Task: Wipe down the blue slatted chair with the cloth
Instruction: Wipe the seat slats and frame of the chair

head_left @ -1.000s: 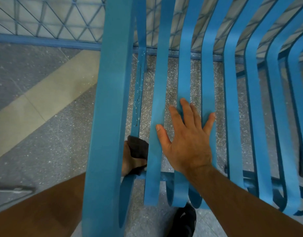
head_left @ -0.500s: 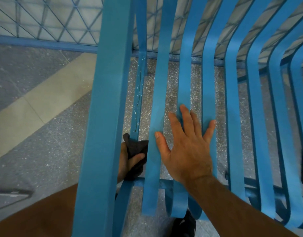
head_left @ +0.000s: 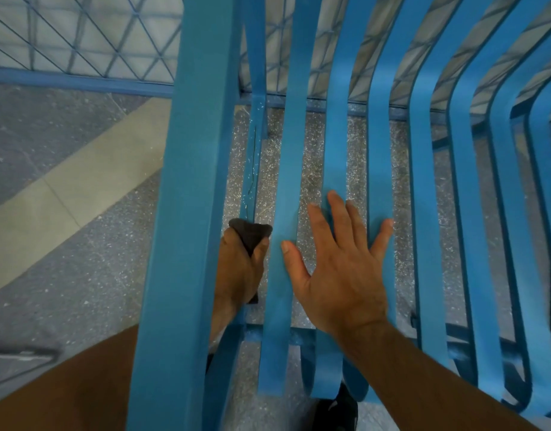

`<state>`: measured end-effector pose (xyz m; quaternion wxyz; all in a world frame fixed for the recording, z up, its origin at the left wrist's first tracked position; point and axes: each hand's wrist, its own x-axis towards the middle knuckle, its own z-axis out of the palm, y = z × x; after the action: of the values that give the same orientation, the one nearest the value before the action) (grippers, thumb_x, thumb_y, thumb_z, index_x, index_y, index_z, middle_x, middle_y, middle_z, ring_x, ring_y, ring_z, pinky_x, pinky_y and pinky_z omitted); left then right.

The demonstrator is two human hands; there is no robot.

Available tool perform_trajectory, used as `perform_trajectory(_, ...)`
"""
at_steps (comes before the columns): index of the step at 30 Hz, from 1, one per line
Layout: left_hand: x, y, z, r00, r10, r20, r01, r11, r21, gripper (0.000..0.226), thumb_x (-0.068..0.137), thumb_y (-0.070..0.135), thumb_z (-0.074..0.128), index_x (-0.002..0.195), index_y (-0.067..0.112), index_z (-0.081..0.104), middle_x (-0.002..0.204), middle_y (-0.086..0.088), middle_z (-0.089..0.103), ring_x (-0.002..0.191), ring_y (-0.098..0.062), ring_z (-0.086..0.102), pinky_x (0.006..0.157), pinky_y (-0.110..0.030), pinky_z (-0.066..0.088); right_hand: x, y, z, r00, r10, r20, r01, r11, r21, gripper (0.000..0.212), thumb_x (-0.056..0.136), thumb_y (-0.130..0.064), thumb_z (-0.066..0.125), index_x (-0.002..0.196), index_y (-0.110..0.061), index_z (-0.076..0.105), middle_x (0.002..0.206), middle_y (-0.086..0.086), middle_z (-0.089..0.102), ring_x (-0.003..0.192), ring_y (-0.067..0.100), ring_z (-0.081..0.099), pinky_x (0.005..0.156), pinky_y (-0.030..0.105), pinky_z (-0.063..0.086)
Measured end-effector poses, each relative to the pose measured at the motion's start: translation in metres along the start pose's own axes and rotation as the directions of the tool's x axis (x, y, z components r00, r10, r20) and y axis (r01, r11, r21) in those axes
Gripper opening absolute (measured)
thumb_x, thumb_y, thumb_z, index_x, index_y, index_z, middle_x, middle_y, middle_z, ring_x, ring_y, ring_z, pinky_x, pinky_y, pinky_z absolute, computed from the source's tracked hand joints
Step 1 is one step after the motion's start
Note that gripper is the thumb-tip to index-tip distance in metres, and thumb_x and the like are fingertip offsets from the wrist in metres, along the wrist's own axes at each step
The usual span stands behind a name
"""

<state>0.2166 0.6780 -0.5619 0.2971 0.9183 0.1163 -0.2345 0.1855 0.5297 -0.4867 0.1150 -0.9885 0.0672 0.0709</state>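
The left hand [head_left: 240,269] grips the cloth [head_left: 250,233] on a thin slat [head_left: 256,144]; the right hand [head_left: 339,275] lies spread flat. I think the far part needs rubbing next.

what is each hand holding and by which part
The left hand grips the dark cloth round its bunched middle, top end poking out; the right hand holds nothing, lying flat on the chair slats.
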Motion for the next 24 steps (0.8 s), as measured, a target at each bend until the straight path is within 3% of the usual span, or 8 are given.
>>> perform_trajectory(2,-0.001,0.011,-0.009,0.999,-0.043,0.014,0.043,0.998,0.036,0.049,0.092,0.057,0.051,0.120,0.016,0.052,0.098,0.006,0.055,0.088,-0.013,0.055,0.083,-0.026,0.046,0.000,0.000,-0.001,1.000,0.002,0.014,-0.002,1.000,-0.006,0.066,0.096,-0.060,0.030,0.146,-0.017,0.037,0.157,0.010,0.029,0.144,0.034,0.029,0.112,0.071,0.009)
perform_trajectory(6,0.000,0.018,-0.012,0.993,-0.115,0.040,0.120,0.982,-0.148,0.027,0.091,0.028,0.067,0.111,0.016,0.053,0.082,0.012,0.046,0.069,-0.001,0.050,0.063,-0.007,0.042,0.000,-0.001,-0.004,0.998,0.009,0.055,-0.008,1.000,-0.004,0.068,0.096,-0.060,0.027,0.149,-0.017,0.033,0.158,0.011,0.028,0.144,0.035,0.028,0.113,0.069,0.008)
perform_trajectory(7,0.001,0.016,-0.010,0.994,-0.108,0.003,0.108,0.983,-0.150,0.029,0.088,0.032,0.070,0.109,0.021,0.052,0.085,0.012,0.053,0.072,0.000,0.055,0.063,-0.008,0.047,0.000,-0.002,-0.005,0.998,0.013,0.057,-0.013,1.000,-0.001,0.068,0.096,-0.060,0.027,0.149,-0.017,0.032,0.158,0.010,0.029,0.144,0.034,0.029,0.113,0.068,0.008)
perform_trajectory(10,0.005,0.010,0.003,0.993,-0.113,-0.035,0.108,0.986,-0.123,0.033,0.081,0.054,0.062,0.105,0.037,0.047,0.098,0.012,0.062,0.090,-0.014,0.064,0.080,-0.039,0.056,0.013,0.001,-0.014,0.998,0.028,0.053,-0.030,0.999,0.037,0.072,0.093,-0.064,0.028,0.149,-0.019,0.030,0.153,0.005,0.034,0.141,0.028,0.031,0.114,0.064,0.014)
perform_trajectory(13,0.000,0.025,0.002,0.990,-0.136,-0.026,0.126,0.965,-0.229,0.045,0.074,0.066,0.035,0.103,0.034,0.045,0.098,0.003,0.062,0.089,-0.022,0.064,0.079,-0.046,0.055,0.046,0.009,-0.025,0.998,0.057,0.036,-0.060,0.995,0.085,0.073,0.093,-0.068,0.026,0.151,-0.024,0.021,0.157,0.003,0.025,0.145,0.025,0.019,0.115,0.062,0.014)
perform_trajectory(16,0.002,0.034,0.001,0.985,-0.171,-0.013,0.160,0.945,-0.286,0.072,0.061,0.072,0.027,0.109,0.023,0.049,0.102,-0.006,0.064,0.091,-0.027,0.063,0.080,-0.044,0.054,0.073,0.016,-0.024,0.989,0.081,0.127,-0.088,0.995,0.044,0.080,0.091,-0.072,0.019,0.155,-0.026,0.007,0.163,-0.001,0.002,0.150,0.024,-0.006,0.115,0.064,-0.003)
perform_trajectory(21,0.027,0.033,-0.002,0.977,-0.212,-0.029,0.202,0.959,-0.199,0.050,0.091,0.062,0.045,0.099,0.014,0.060,0.084,0.000,0.065,0.070,-0.014,0.061,0.053,-0.024,0.041,0.073,0.016,-0.018,0.993,0.078,0.093,-0.077,0.997,-0.021,0.080,0.091,-0.073,0.011,0.155,-0.025,0.009,0.164,0.002,0.000,0.150,0.026,-0.009,0.115,0.065,-0.003)
perform_trajectory(24,0.019,0.032,0.002,0.987,-0.150,-0.050,0.142,0.980,-0.140,0.033,0.095,0.049,0.049,0.113,0.020,0.050,0.100,0.001,0.061,0.088,-0.018,0.062,0.061,-0.028,0.046,0.074,0.015,-0.016,0.993,0.083,0.079,-0.081,0.996,-0.033,0.078,0.092,-0.072,0.013,0.154,-0.025,0.012,0.164,0.003,0.004,0.150,0.027,-0.006,0.115,0.065,-0.001)
